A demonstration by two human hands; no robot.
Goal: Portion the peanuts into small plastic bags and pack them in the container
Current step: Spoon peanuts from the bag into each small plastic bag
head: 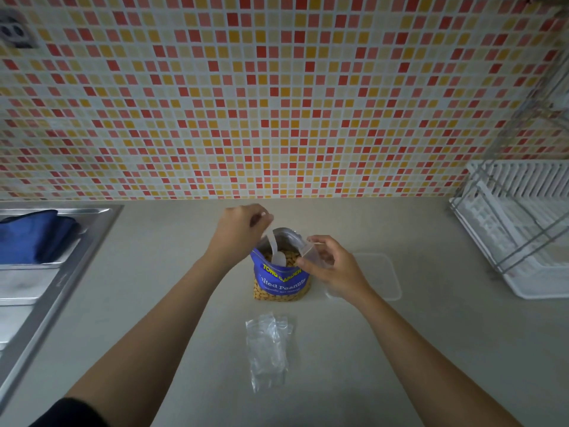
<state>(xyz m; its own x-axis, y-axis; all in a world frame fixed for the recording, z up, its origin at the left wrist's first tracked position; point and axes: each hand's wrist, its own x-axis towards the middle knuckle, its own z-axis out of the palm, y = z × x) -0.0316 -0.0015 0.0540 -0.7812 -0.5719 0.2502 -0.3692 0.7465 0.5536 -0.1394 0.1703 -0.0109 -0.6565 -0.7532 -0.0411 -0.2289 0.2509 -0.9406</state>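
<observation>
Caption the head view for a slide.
Left hand holds a spoon in the open peanut bag; right hand grips a clear bag beside it.

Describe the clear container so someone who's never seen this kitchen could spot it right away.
On the pale countertop, look between the blue peanut bag in the middle and the white dish rack at the right. The container lies there, just beyond the right hand. Unlike the crumpled plastic bags nearer the person, it is a rigid clear rectangle with rounded corners.

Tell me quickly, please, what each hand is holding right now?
Left hand: closed, holding the white spoon.
Right hand: closed, pinching a small clear bag.
</observation>
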